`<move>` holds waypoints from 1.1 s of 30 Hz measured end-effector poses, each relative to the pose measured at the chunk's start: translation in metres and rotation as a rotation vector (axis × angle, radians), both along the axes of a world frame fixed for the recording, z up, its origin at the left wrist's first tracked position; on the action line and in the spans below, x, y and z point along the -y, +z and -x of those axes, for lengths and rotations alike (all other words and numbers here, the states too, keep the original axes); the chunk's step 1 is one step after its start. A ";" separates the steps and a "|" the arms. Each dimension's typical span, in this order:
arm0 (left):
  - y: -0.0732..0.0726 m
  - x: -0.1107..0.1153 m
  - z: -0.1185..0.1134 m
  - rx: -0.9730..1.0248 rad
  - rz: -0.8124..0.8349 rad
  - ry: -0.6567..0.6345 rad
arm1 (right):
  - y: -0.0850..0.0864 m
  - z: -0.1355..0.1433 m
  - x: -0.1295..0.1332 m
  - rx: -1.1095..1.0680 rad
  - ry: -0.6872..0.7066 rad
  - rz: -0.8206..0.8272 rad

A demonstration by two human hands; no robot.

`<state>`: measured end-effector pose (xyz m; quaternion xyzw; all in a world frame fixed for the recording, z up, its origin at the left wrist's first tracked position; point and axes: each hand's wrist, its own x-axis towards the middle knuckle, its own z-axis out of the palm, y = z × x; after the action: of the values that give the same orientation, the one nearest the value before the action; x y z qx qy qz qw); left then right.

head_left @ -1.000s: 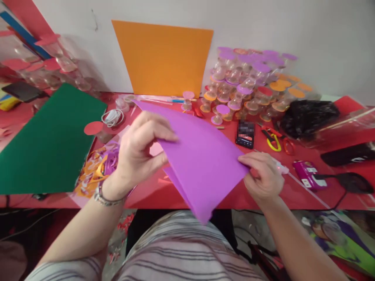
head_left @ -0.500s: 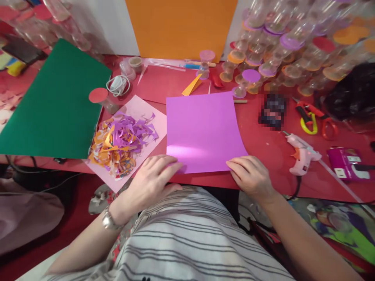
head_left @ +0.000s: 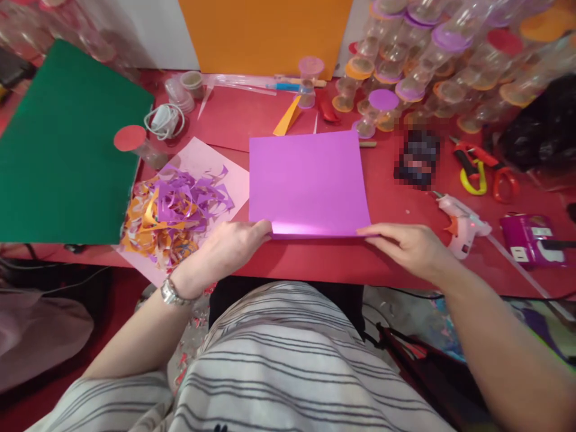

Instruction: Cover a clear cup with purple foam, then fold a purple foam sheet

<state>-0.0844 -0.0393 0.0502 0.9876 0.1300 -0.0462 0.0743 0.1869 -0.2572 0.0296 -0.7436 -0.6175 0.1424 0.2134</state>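
A purple sheet [head_left: 308, 180] of smooth, slightly shiny paper or foam lies in front of me on the red tabletop [head_left: 292, 261]. My left hand [head_left: 231, 245] pinches its near left corner, the thumb along the edge. At the near right corner my right hand [head_left: 402, 243] grips the same edge between thumb and fingers. The near edge is lifted and bent up, and a bright band of light runs along it. To the left, a pale pink sheet [head_left: 193, 153] carries a heap of purple and orange cut scraps [head_left: 175, 207].
Left stand a large green board [head_left: 67, 156], a red-capped clear tube [head_left: 141, 144] and a coiled white cable [head_left: 164, 121]. Right lie a glue gun [head_left: 461, 222], pliers [head_left: 499, 174] and a purple box [head_left: 531, 240]. Clear hourglass-shaped pieces [head_left: 409, 90] stack behind.
Both hands have moved away from my body and now pinch the near edge of the purple sheet. That edge has shifted away from me and bent up; the sheet looks shorter front to back.
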 end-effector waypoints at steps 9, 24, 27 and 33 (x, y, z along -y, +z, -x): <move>0.017 -0.041 -0.044 -0.309 0.331 0.147 | 0.013 -0.036 -0.054 -0.111 -0.091 0.350; 0.000 -0.075 -0.069 -0.435 0.261 0.086 | 0.002 -0.051 -0.084 0.185 -0.034 0.498; 0.004 -0.071 -0.073 -0.463 0.203 0.091 | 0.002 -0.047 -0.087 0.219 -0.104 0.563; 0.014 -0.061 -0.082 -0.509 0.069 0.186 | -0.013 -0.062 -0.093 0.190 -0.112 0.494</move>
<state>-0.0025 0.0220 0.0644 0.9249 0.2333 -0.2903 0.0767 0.2490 -0.1645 0.0170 -0.8161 -0.5392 0.2061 -0.0259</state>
